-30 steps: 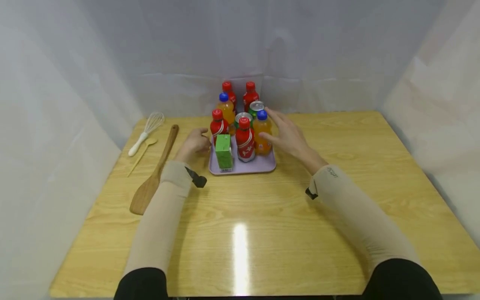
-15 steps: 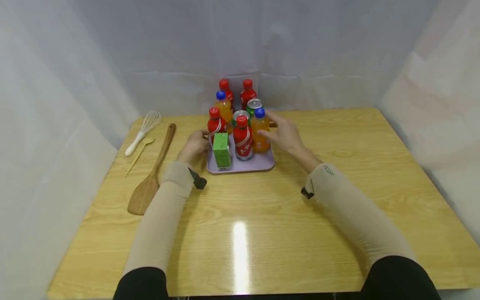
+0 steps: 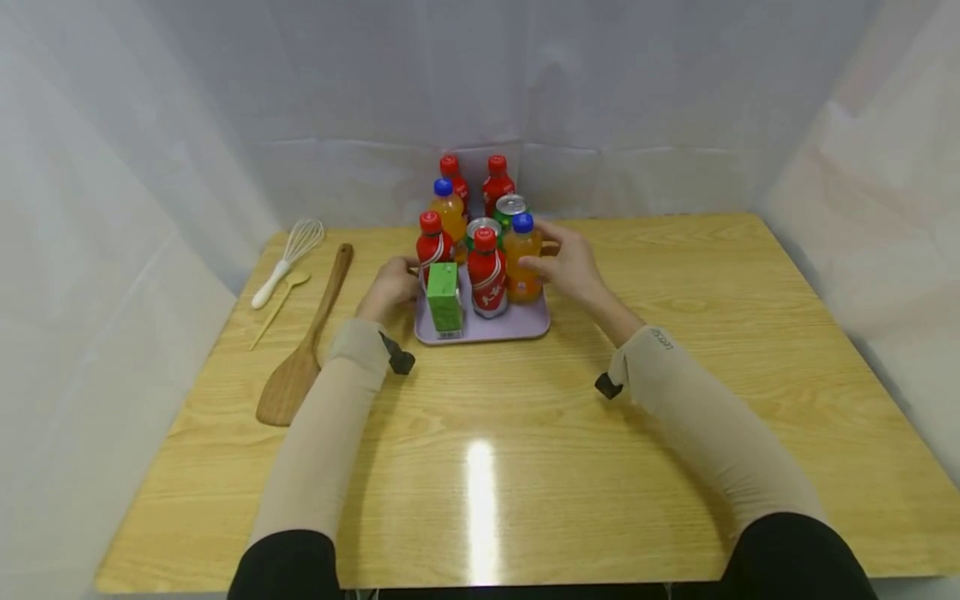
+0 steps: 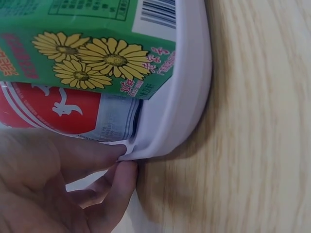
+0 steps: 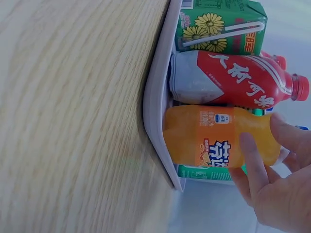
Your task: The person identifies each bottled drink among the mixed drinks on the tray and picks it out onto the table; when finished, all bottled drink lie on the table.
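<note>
We have the left hand (image 3: 387, 288) pinching the lilac tray (image 3: 510, 331) by its left rim, right hand (image 3: 574, 265) gripping the orange soda bottle (image 5: 185, 138) at the tray's right side; red Tianfu Cola bottle (image 3: 489, 287) just beside it, green drink carton (image 3: 446, 300) front left, wooden turner (image 3: 288, 388) left of the tray

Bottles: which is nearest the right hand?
The front-right orange bottle, at the right hand; the other orange bottle stands farther back and left; the rest have red caps.
</note>
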Available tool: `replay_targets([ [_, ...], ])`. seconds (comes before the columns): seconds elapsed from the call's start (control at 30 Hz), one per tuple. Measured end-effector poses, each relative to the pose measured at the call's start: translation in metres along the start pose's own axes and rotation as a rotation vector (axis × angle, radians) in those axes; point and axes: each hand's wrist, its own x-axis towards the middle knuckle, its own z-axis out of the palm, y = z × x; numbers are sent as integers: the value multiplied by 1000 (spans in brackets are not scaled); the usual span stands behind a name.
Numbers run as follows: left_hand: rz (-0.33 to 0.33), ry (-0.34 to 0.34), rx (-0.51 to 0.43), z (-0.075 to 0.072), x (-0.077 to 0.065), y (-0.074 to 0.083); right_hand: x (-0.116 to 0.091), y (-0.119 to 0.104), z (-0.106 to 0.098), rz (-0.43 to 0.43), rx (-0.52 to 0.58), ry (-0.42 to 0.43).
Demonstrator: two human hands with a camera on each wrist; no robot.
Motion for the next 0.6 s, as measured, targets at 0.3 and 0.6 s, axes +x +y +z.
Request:
replay_targets([
  [0.3, -12, -12, -5, 0, 3, -2, -5, -1, -6, 53, 156, -15],
  [0.6, -12, -9, -21, -4, 3, -3, -7, -10, -26, -11, 225, 26],
])
